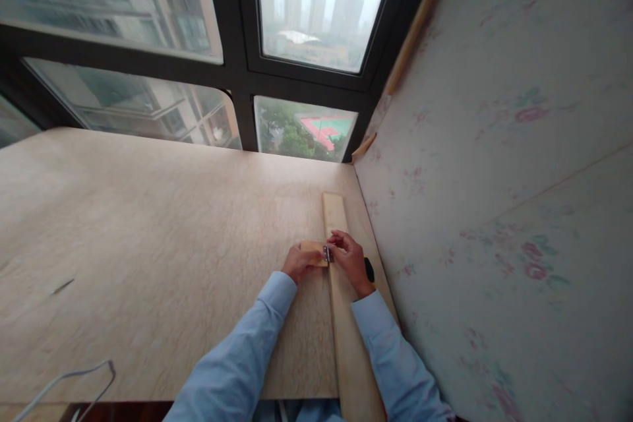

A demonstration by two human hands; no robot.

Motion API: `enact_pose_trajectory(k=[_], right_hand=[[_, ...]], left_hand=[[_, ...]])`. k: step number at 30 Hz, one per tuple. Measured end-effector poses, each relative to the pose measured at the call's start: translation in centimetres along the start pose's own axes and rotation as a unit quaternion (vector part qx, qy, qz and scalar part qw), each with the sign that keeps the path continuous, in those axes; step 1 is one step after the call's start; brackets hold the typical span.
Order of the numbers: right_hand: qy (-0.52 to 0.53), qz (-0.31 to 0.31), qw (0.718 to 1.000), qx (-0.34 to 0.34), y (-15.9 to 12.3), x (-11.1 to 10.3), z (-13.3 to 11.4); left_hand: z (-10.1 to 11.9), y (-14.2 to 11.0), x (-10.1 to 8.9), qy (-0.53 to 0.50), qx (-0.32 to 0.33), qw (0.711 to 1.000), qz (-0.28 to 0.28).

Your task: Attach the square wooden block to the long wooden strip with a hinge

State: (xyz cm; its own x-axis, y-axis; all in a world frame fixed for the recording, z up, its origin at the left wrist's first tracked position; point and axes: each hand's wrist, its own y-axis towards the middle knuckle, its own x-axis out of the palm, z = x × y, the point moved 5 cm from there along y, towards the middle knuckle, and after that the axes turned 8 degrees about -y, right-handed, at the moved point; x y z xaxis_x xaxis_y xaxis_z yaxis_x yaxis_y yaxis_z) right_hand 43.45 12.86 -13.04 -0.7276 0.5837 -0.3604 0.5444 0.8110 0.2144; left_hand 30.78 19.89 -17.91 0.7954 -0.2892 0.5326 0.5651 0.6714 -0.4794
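Note:
A long pale wooden strip lies lengthwise on the plywood tabletop, near the right wall. A small wooden block sits against its left side, with a small metal hinge-like piece at the joint. My left hand is closed over the small block and holds it down. My right hand rests on the strip with its fingers pinched at the metal piece. Both arms wear light blue sleeves.
A floral-papered wall stands close on the right. Dark-framed windows run along the table's far edge. A black and yellow object peeks out beside my right wrist. A white cable loops at the near left corner.

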Motion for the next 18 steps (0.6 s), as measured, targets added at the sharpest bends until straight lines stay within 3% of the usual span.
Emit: enact_pose_trajectory(k=[12, 18], right_hand=[[-0.11, -0.028, 0.991, -0.077, -0.26, 0.25, -0.25], [-0.137, -0.036, 0.986, -0.082, -0.3, 0.22, -0.28]], left_hand=[[0.23, -0.77, 0.29, 0.03, 0.006, 0.998, 0.057], [0.08, -0.67, 0.27, 0.032, 0.018, 0.997, 0.063]])
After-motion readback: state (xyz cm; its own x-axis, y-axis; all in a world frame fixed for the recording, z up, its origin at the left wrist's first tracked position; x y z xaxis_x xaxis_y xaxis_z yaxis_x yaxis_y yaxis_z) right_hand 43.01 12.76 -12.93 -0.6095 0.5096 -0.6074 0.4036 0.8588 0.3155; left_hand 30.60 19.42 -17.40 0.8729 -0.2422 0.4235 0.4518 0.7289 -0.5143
